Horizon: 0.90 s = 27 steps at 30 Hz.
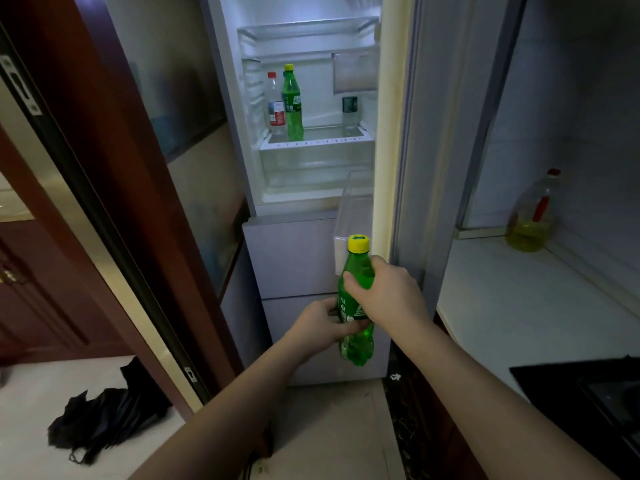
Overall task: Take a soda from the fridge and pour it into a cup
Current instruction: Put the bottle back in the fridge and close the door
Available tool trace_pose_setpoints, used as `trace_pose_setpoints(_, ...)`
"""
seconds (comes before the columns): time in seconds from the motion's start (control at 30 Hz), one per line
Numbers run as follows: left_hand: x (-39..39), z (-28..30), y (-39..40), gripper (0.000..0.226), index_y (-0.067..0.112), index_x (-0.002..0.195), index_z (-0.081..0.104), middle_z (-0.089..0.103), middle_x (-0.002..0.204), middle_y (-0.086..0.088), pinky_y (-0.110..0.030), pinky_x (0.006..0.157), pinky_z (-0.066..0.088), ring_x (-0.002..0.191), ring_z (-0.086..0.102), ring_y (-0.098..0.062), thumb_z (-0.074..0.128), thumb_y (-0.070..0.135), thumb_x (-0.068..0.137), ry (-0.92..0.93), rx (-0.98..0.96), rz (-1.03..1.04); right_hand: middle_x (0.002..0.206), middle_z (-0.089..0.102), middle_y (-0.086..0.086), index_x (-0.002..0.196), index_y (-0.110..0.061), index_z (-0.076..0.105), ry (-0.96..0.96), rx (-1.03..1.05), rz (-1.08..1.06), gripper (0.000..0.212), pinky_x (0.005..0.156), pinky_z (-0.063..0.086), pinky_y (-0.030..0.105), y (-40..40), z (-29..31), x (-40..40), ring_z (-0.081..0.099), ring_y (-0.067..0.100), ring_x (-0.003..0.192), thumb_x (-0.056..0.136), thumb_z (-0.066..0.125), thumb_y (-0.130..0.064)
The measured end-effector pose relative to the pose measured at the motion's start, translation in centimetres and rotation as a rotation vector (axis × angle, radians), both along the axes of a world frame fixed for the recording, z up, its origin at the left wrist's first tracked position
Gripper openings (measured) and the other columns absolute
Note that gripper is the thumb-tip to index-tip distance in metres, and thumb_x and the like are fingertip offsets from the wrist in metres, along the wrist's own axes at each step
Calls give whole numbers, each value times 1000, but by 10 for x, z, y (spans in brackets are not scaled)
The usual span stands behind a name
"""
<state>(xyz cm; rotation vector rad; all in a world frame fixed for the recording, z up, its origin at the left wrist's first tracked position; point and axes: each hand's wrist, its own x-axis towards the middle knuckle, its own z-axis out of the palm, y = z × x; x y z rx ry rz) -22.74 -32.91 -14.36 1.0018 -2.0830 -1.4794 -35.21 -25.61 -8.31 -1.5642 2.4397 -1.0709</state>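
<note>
Two hands hold one green soda bottle [356,344] upright in front of the open fridge [311,157]: the right hand [388,292] has its grip curled round the bottle's shoulder just under the yellow cap [358,242], and the left hand [320,323] grips the labelled middle lower down. The bottle's base hangs free below both grips, and a second green bottle [292,105] stands on the fridge shelf.

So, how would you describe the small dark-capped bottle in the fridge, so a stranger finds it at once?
Look into the open fridge and find the lit shelf that carries bottles. At its right end stands the small clear bottle, alone. Its dark cap and short body set it apart from the taller green bottle and red-capped bottle at the left.
</note>
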Motion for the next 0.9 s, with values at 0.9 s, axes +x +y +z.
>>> trace_pose_setpoints(0.9,-73,44,-82,30,18,109,66,71,97,3,-5,56,46,72,60,12,77,18,81,73,-136,153,79,50,2,89,-16,48,52,-109,95,29,64,37,31,-88,45,-59,55,27,78,89,54,-44)
